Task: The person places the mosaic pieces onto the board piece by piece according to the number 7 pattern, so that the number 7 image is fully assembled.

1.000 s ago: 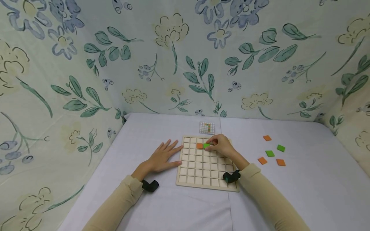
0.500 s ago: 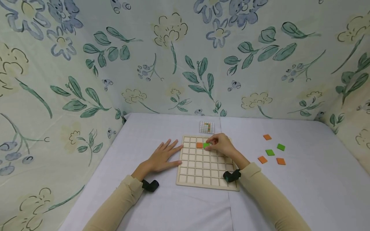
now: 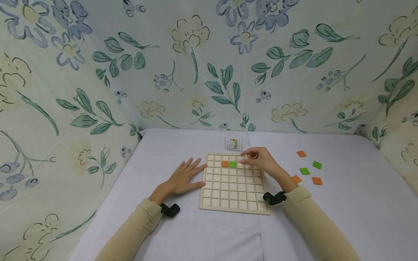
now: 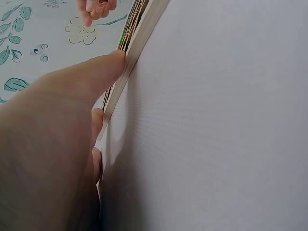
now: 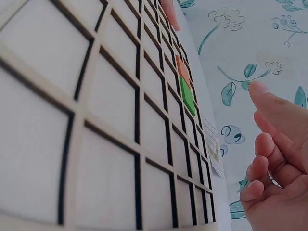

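A wooden grid board lies flat on the white cloth. An orange square tile and a green square tile sit side by side in cells of its second row from the far edge. My left hand lies spread, its thumb and index fingertip touching the board's left edge. Over the far right of the board hovers my right hand, thumb and index apart, the other fingers loosely bent; nothing is between them. In the right wrist view, that hand is apart from both tiles.
A small printed card with a coloured grid pattern lies beyond the board. Several loose tiles lie to the right, among them an orange tile and a green tile. One orange tile is partly behind the right wrist. Floral cloth hangs behind.
My right hand has let go of the green tile and moved up and to the right. The tile stays in its cell beside the orange one. My left hand has not moved.
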The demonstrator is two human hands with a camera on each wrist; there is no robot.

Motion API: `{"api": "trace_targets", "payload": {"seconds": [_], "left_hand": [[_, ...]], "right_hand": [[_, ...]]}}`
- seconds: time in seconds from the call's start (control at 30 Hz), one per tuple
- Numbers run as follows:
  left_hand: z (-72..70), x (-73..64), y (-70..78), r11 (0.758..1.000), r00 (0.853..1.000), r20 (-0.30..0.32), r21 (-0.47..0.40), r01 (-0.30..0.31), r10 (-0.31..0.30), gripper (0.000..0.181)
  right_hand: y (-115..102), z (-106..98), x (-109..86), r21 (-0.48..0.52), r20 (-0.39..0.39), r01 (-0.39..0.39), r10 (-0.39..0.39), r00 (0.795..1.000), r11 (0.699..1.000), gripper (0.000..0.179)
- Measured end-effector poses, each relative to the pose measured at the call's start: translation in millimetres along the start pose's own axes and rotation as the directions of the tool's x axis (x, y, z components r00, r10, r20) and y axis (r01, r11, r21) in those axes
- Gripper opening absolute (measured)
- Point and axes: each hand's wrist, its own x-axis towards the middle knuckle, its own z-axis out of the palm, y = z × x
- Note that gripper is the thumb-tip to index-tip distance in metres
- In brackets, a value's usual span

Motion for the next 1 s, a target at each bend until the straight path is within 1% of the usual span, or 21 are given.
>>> {"api": "trace_targets", "payload": {"seconds": [0.07,0.27,0.37,0.53,0.63,0.83,0.9,1.0], "left_hand": [[-0.1,0.0,-0.1,1.0,1.0,0.001,0.0,0.004,-0.004,0.078],[0.9,0.0,0.2,1.0,1.0,-0.004,0.004,0.004,-0.004,0.078],[1.2,0.3,0.4,1.0,1.0,-0.008,0.004,0.0,0.0,0.078],[0.8,0.7,0.6,1.0,1.0,-0.004,0.007,0.003,-0.003,0.078],[0.2,0.4,0.9,1.0,1.0,-0.002,0.008,0.002,-0.002,0.078],[-1.2,-0.2,2.1,1.0,1.0,-0.002,-0.002,0.001,-0.001,0.078],[-1.2,-0.1,2.3,1.0,1.0,-0.003,-0.007,0.002,-0.002,0.078],[-0.9,-0.5,2.3,1.0,1.0,-0.006,-0.007,0.002,-0.002,0.077]], "right_hand": [[1,-7,-3.3,-0.01,-0.006,0.007,-0.007,1.0,1.0,0.035],[5,-30,-17.7,-0.032,-0.04,-0.017,0.016,0.999,0.999,0.038],[10,-43,-26.6,-0.03,-0.052,-0.01,0.008,0.999,0.999,0.039],[22,-62,-41.7,-0.087,-0.075,-0.014,0.008,0.997,0.996,0.042],[29,-71,-50.5,-0.105,-0.087,-0.035,0.026,0.996,0.994,0.043],[41,-89,-68.5,-0.152,-0.12,-0.034,0.016,0.993,0.988,0.042],[46,-94,-74.4,-0.164,-0.135,-0.045,0.023,0.991,0.985,0.044],[54,-101,-83.1,-0.166,-0.142,-0.082,0.059,0.988,0.983,0.047]]}}
